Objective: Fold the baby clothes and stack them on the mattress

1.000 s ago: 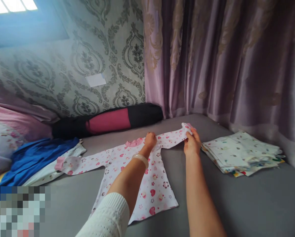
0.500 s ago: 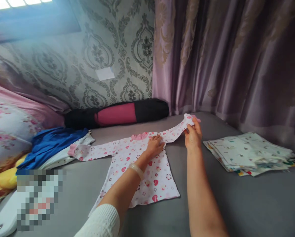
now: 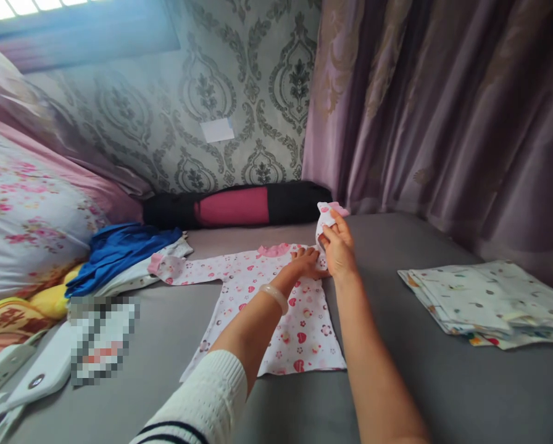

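A child's white long-sleeved shirt (image 3: 239, 302) with pink and red prints lies spread on the grey bed sheet (image 3: 373, 382). Its pink collar points away from me, and the left-side sleeve stretches out flat. My left hand (image 3: 307, 262), with a pale bangle at the wrist, presses on the shoulder beside the collar, fingers extended. Between its thumb and fingers, my right hand (image 3: 340, 246) pinches the other sleeve close to its pink cuff (image 3: 339, 208). That sleeve is raised off the bed and bent upward.
Folded patterned cloths (image 3: 489, 302) are stacked at the right. A blue garment (image 3: 119, 250), a floral pillow (image 3: 26, 216) and a white power strip (image 3: 8, 367) lie at the left. A long black and red roll (image 3: 234, 206) rests along the wall.
My right hand has drawn the sleeve cuff left, toward the shirt's body, lifting the sleeve. My left hand stays on the shoulder. The camera view has turned slightly left.
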Action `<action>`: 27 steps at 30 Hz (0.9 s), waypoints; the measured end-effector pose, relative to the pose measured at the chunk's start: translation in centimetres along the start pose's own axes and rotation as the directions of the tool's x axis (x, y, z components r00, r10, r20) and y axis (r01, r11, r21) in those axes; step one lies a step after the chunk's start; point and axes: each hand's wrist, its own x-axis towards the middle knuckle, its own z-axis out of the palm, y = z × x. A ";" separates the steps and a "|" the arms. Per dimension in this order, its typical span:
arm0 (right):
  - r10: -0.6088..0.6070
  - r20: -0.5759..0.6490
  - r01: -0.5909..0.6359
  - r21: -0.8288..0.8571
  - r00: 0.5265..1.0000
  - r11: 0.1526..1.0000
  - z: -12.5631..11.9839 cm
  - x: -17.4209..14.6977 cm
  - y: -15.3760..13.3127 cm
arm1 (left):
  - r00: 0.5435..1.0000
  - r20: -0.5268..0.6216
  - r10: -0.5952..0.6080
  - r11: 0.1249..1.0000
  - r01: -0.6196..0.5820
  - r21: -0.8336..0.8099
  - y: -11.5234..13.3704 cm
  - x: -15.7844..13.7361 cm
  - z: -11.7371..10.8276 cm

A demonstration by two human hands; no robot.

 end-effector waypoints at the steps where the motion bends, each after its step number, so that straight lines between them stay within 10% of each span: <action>1: 0.005 0.013 -0.005 -0.005 1.000 1.000 0.3 -0.1 0.2 | 1.000 0.001 0.000 1.000 0.000 0.009 0.1 -0.1 -0.2; 12: 0.080 0.000 -0.080 -0.014 0.997 0.997 1.3 -0.6 1.8 | 0.989 -0.145 0.026 0.951 -0.070 -0.303 -3.3 -5.9 -1.8; 19: 0.065 0.175 0.006 -0.377 0.982 0.926 3.9 -3.1 5.2 | 0.854 -0.276 -0.441 0.659 0.100 -0.745 -8.6 -13.6 -3.2; 23: 0.230 0.625 0.331 -0.648 0.746 0.686 4.5 -6.2 7.4 | 0.798 -0.288 -0.529 0.501 0.020 -0.865 -9.9 -16.0 -3.1; 27: 0.363 0.714 0.546 -0.695 0.599 0.467 4.4 -8.0 8.4 | 0.787 -0.319 -0.528 0.540 0.022 -0.841 -10.6 -16.0 -2.7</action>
